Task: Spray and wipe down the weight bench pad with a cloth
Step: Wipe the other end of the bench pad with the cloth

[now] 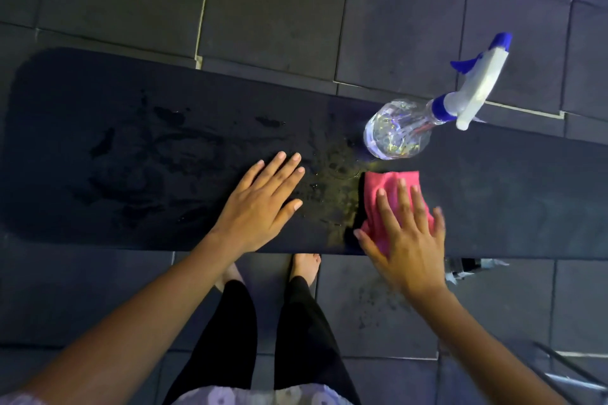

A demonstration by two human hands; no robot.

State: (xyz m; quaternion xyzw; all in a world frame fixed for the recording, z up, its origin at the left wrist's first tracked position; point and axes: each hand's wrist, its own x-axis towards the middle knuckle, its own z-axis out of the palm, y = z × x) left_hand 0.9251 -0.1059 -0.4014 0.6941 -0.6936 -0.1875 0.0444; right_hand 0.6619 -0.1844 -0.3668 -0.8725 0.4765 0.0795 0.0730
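A long black bench pad (138, 154) runs across the view, with wet streaks and droplets over its left and middle parts. My right hand (408, 240) lies flat with spread fingers on a folded pink cloth (388, 187), pressing it onto the pad near the front edge. Flat on the pad to the left of the cloth rests my left hand (263, 204), fingers straight. A clear spray bottle (398, 131) with a white and blue trigger head (480, 82) stands on the pad just behind the cloth.
Dark floor tiles (279, 3) surround the bench. My bare feet (306, 266) and black-trousered legs stand close against the pad's front edge. Metal bench frame parts (460, 268) show below the pad at the right, and more bars at the lower right corner.
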